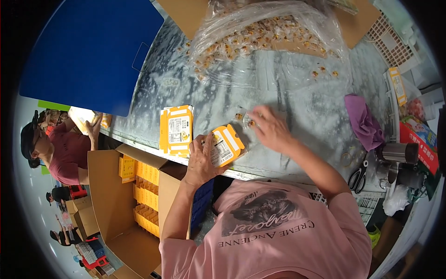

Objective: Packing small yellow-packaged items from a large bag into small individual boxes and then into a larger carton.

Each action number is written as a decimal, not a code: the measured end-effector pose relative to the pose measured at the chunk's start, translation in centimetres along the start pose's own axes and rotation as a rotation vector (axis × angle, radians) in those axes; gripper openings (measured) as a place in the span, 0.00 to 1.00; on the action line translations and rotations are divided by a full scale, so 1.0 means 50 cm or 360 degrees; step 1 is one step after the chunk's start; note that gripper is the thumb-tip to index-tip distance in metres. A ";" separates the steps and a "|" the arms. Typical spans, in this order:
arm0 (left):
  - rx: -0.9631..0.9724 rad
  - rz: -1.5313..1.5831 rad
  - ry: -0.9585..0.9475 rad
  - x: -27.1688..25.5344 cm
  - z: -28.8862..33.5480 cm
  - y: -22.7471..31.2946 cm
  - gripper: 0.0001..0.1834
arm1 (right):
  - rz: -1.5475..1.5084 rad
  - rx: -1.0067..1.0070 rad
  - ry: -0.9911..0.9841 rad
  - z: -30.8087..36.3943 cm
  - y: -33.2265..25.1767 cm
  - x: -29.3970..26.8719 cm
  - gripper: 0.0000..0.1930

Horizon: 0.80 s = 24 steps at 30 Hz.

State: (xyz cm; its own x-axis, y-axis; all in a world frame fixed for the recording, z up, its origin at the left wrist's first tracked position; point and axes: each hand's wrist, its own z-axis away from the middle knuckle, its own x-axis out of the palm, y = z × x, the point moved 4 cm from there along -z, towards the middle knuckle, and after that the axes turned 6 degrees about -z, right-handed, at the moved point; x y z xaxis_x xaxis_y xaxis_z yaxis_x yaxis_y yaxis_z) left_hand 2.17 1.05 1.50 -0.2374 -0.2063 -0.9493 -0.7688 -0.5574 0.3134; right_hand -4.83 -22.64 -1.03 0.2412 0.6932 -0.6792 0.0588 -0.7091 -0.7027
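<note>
My left hand [201, 160] is closed on a small yellow-and-white carton [225, 147], which it holds tilted near the table's front edge. To its right, my right hand [271, 129] has its fingers curled down onto small clear-wrapped packets [251, 123] with yellowish-brown contents. The fingertips are slightly blurred, and they partly cover the packets. Another such packet [239, 116] lies just to their left. Flat yellow-and-white cartons [179, 130] lie in a stack left of the carton I hold.
At the back, a clear plastic bag [269, 37] spills many packets. An open cardboard box [116, 195] with rows of yellow cartons stands front left. A purple cloth [364, 122], black scissors [358, 178] and a metal cup [400, 152] are at right. A co-worker [69, 153] works at left.
</note>
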 end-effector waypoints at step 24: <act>0.0163 -0.0141 -0.0040 0.012 -0.068 0.015 0.64 | 0.0232 0.0552 -0.0642 0.113 0.062 -0.117 0.49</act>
State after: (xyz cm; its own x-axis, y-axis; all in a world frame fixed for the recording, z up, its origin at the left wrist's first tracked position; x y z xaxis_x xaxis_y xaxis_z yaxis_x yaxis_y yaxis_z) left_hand 3.46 -2.22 1.25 -0.1797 -0.1387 -0.9739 -0.8437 -0.4873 0.2251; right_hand -11.55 -28.16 -0.43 -0.1712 0.6339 -0.7542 -0.2864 -0.7645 -0.5775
